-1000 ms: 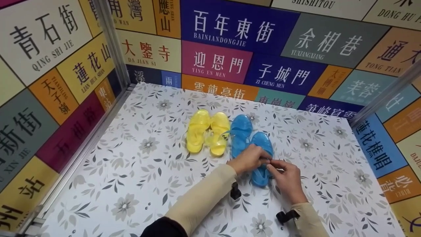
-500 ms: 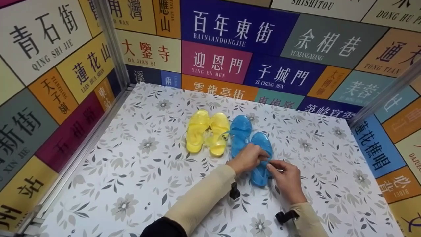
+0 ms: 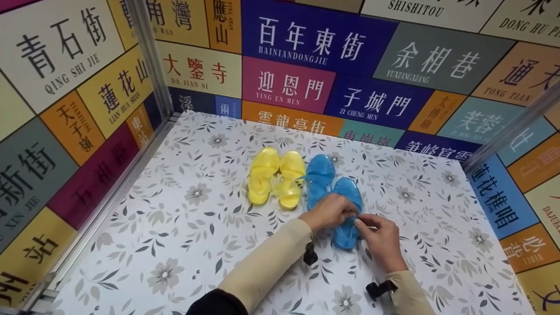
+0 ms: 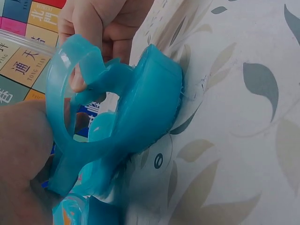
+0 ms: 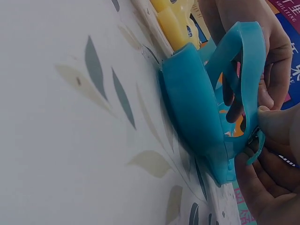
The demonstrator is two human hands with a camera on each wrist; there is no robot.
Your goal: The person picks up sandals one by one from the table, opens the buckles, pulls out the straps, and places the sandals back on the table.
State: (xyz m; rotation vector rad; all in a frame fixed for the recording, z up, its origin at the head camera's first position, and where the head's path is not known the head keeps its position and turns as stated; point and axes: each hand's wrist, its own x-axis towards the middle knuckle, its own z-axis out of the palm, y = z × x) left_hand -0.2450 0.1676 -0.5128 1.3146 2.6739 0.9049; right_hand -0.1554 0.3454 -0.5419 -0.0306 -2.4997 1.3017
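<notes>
Two blue jelly sandals stand side by side, the right blue sandal [image 3: 345,237] set nearer me than the left blue sandal [image 3: 322,164]. Over the middle of the right one, my left hand [image 3: 331,211] holds its upper with curled fingers. My right hand [image 3: 381,232] pinches the ankle strap [image 5: 253,70] at its outer side, thumb and forefinger right at a small metal buckle [image 5: 253,135] with the strap's loose end poking out. In the left wrist view the strap loops up above the blue heel [image 4: 152,98]. My left hand hides the sandal's middle.
A pair of yellow sandals, the left yellow sandal [image 3: 261,192] and the right yellow sandal [image 3: 289,199], stands just left of the blue pair. The table [image 3: 144,218] has a grey leaf print. Panels of street names [image 3: 288,85] wall in the back and sides.
Both hands stay at the right blue sandal with only slight finger shifts. My left fingertips have drawn a little apart from my right ones. The sandals keep their places.
</notes>
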